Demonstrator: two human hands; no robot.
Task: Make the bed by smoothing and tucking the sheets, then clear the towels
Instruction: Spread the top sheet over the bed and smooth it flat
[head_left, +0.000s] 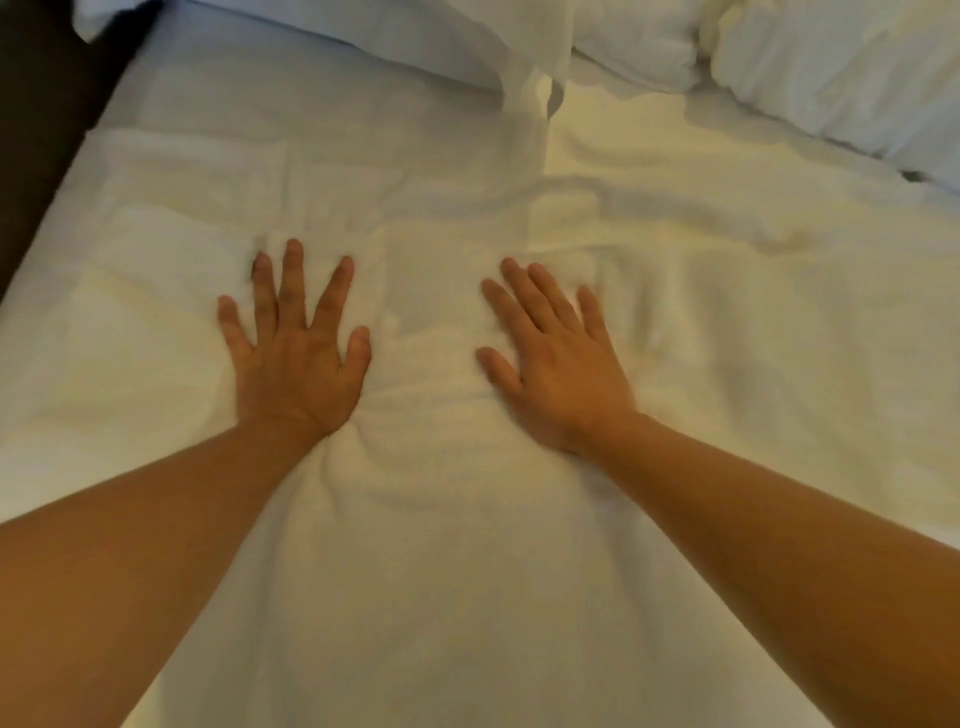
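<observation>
Palms flat, fingers spread: left hand (296, 358) and right hand (556, 364) press the wrinkled sheet (441, 571), smoothing creases outward.

Bed (47, 218) carries a wrinkled white sheet (426, 571), pillows (831, 67) along its far edge

Non-task items: three white pillows along the top edge. Left pillow (322, 31) lies flat, bluish cast, partly cropped by the frame. Its loose fabric flap (530, 67) hangs out at the near corner, creased. Middle pillow (634, 47) is crumpled and just beside the right pillow (841, 67), which is bigger, puffier and runs off the right edge. Dark brown surface (47, 119) fills the upper-left corner; can't tell what it is. Small dark gap (914, 176) under the right pillow's near edge.
</observation>
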